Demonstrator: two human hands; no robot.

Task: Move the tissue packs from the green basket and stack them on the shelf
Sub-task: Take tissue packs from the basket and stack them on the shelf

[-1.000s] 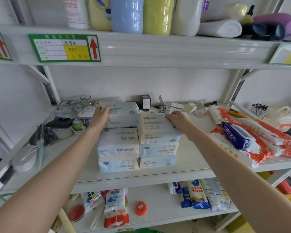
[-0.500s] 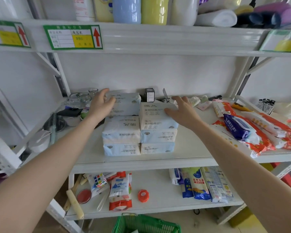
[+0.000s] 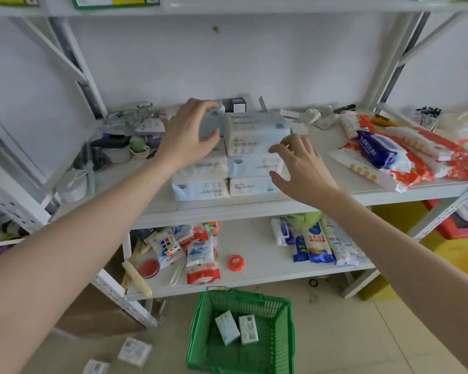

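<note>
Several white and pale blue tissue packs (image 3: 251, 147) stand stacked in two columns on the middle shelf (image 3: 281, 205). My left hand (image 3: 189, 136) hovers over the left column with its fingers spread, holding nothing. To the right, my right hand (image 3: 300, 166) is open just in front of the right column. On the floor below stands the green basket (image 3: 284, 333) with two tissue packs (image 3: 237, 329) lying in it.
Glass jars, a brush and bowls (image 3: 114, 147) crowd the shelf's left end. Red and blue wipe packets (image 3: 397, 155) lie on its right. The lower shelf (image 3: 257, 276) holds a puzzle cube, snack bags and noodle packs. Small packs (image 3: 134, 352) and a cardboard box lie on the floor.
Both hands have lifted off the stacked packs and drawn back toward me with fingers spread. The view has tilted down, bringing the green basket on the floor into sight.
</note>
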